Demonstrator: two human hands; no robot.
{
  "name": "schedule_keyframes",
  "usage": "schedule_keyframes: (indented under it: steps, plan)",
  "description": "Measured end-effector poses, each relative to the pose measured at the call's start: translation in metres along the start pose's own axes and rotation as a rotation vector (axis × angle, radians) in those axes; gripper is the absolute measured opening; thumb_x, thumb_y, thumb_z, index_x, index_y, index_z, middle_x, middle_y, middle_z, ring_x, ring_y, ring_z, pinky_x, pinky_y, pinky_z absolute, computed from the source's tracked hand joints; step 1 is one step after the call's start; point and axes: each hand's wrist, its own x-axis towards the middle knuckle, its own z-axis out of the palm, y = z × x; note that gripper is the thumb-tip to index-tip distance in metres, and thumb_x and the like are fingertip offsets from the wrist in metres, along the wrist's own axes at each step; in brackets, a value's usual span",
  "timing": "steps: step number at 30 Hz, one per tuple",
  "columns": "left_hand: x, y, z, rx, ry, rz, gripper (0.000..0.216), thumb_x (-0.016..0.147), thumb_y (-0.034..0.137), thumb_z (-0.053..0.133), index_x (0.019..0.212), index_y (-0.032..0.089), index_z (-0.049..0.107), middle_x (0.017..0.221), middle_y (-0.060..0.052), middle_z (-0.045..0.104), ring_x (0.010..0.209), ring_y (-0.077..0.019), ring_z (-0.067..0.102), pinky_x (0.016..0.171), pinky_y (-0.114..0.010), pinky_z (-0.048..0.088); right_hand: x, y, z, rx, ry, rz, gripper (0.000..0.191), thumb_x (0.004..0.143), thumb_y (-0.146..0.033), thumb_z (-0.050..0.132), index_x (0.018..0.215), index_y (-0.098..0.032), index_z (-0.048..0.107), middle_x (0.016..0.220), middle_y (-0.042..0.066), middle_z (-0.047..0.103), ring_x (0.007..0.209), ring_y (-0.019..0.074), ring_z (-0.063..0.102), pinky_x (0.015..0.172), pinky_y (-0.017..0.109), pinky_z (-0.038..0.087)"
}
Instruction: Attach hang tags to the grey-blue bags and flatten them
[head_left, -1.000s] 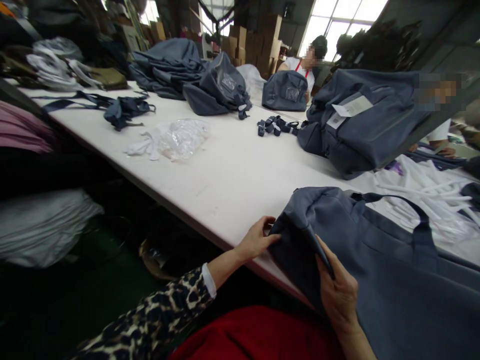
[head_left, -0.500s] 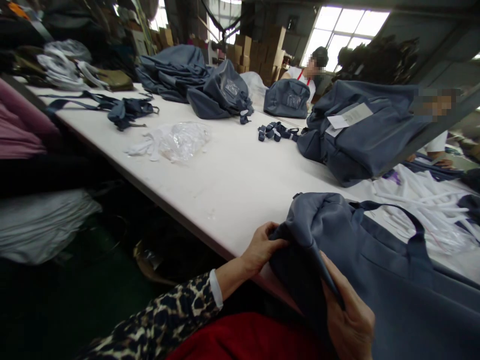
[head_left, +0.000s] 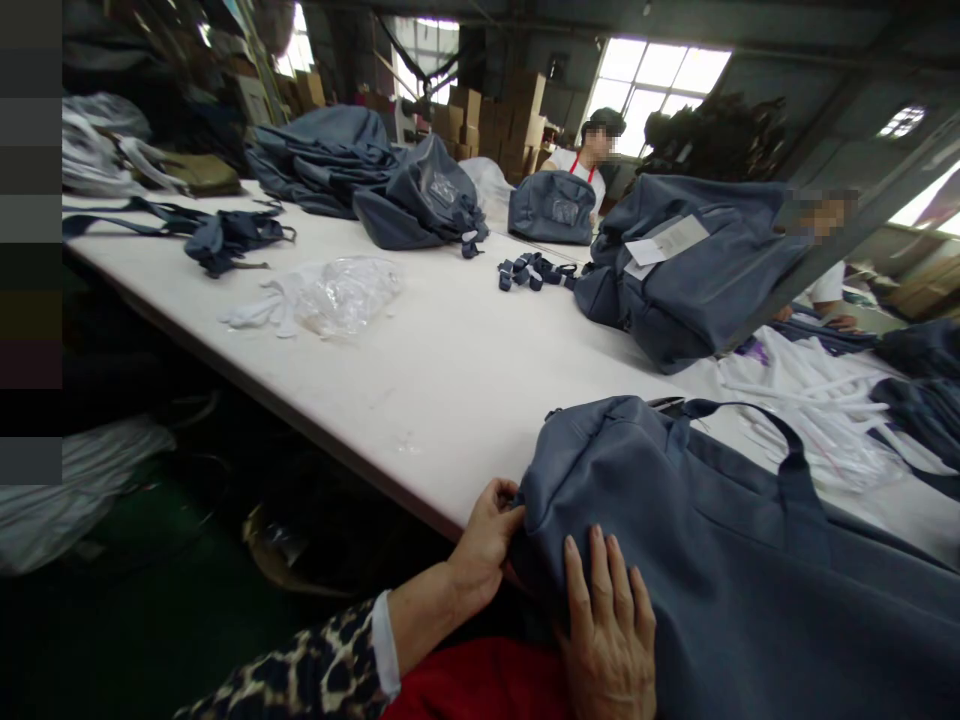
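Left grip, partly hidden, on blue bag.

near bag: right end cut off | left hand: some fingertips hidden

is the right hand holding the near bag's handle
No, the right hand rests on the near bag with fingers extended, apart from its handle.

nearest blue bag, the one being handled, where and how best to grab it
Probably by the strap handle, coming from above: it arches clear of the top of the bag, leaving an opening to hook through. The left hand pinches the end corner and the right hand lies flat on the side, both away from the handle.
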Motion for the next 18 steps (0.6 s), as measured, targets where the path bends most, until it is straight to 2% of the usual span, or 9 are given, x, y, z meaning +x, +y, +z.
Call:
schedule_keyframes:
  steps: [3, 5, 7, 10, 13, 16, 18]
  plan:
    - [-0.022, -0.001, -0.004, 0.004, -0.063, -0.019, 0.055, 0.056, 0.038, 0.092, 0.085, 0.021, 0.048, 0.075, 0.003, 0.062, 0.065, -0.0116, 0.056, 0.060, -0.022, 0.045, -0.006, 0.012, -0.009, 0.039, 0.011, -0.020, 0.057, 0.097, -0.022, 0.036, 0.152, -0.010, 0.035, 0.151, 0.020, 0.043, 0.144, 0.0328, 0.034, 0.115, 0.051, 0.028]
    - [-0.040, -0.003, -0.009, 0.026, -0.106, -0.028, 0.050, 0.062, 0.040, 0.090, 0.086, 0.021, 0.050, 0.080, 0.001, 0.063, 0.071, -0.0131, 0.057, 0.065, -0.023, 0.047, -0.006, 0.028, -0.024, 0.103, 0.020, -0.125, 0.056, 0.096, -0.018, 0.030, 0.151, -0.007, 0.037, 0.147, 0.019, 0.048, 0.143, 0.0305, 0.036, 0.118, 0.050, 0.026]
    - [-0.061, -0.009, -0.019, 0.058, -0.145, -0.013, 0.044, 0.067, 0.041, 0.088, 0.087, 0.021, 0.054, 0.086, -0.001, 0.064, 0.081, -0.0158, 0.059, 0.074, -0.026, 0.049, -0.005, 0.043, -0.042, 0.150, 0.026, -0.274, 0.052, 0.098, -0.022, 0.029, 0.145, -0.006, 0.045, 0.143, 0.018, 0.054, 0.142, 0.0308, 0.037, 0.120, 0.051, 0.022]
    - [-0.092, -0.024, -0.042, 0.132, -0.196, 0.027, 0.043, 0.069, 0.047, 0.086, 0.096, 0.024, 0.062, 0.103, -0.006, 0.066, 0.105, -0.0244, 0.059, 0.094, -0.035, 0.046, 0.000, 0.053, -0.068, 0.190, 0.036, -0.496, 0.044, 0.101, -0.037, 0.038, 0.131, -0.014, 0.061, 0.135, 0.012, 0.061, 0.140, 0.0308, 0.042, 0.122, 0.054, 0.017]
    - [-0.113, -0.042, -0.073, 0.267, -0.304, -0.038, 0.060, 0.067, 0.061, 0.082, 0.114, 0.028, 0.064, 0.117, -0.010, 0.064, 0.120, -0.0302, 0.053, 0.105, -0.041, 0.040, 0.003, 0.052, -0.083, 0.210, 0.049, -0.641, 0.034, 0.102, -0.037, 0.044, 0.125, -0.024, 0.065, 0.132, 0.002, 0.065, 0.137, 0.0263, 0.046, 0.123, 0.055, 0.016]
    - [-0.122, -0.045, -0.095, 0.410, -0.474, -0.140, 0.067, 0.063, 0.069, 0.079, 0.115, 0.030, 0.065, 0.108, -0.008, 0.067, 0.108, -0.0298, 0.059, 0.098, -0.042, 0.045, -0.001, 0.066, -0.084, 0.191, 0.012, -0.732, 0.036, 0.102, -0.038, 0.042, 0.131, -0.029, 0.062, 0.137, -0.003, 0.061, 0.138, 0.0248, 0.044, 0.123, 0.054, 0.013]
    - [-0.120, -0.032, -0.100, 0.561, -0.575, -0.170, 0.056, 0.063, 0.062, 0.082, 0.103, 0.026, 0.068, 0.095, -0.005, 0.068, 0.092, -0.0254, 0.062, 0.085, -0.037, 0.049, -0.012, 0.093, -0.078, 0.146, -0.041, -0.701, 0.042, 0.103, -0.035, 0.036, 0.138, -0.026, 0.056, 0.144, -0.002, 0.054, 0.141, 0.0247, 0.039, 0.124, 0.050, 0.011]
